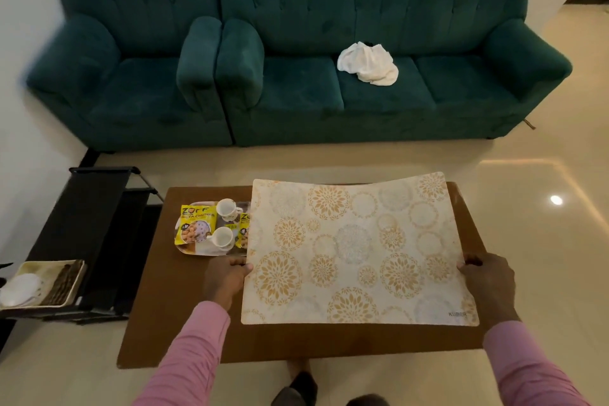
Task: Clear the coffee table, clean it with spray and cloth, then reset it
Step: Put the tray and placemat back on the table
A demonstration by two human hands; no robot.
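Observation:
A cream table mat with gold floral circles is held over the brown coffee table, its far edge raised and curved. My left hand grips the mat's left edge and my right hand grips its right edge. On the table's far left sits a tray carrying two white cups and yellow snack packets; the mat hides the tray's right end. A white cloth lies crumpled on the green sofa. No spray bottle is in view.
A green armchair stands left of the sofa. A black rack is left of the table, with a woven basket holding white dishes at its near end. Glossy beige floor surrounds the table.

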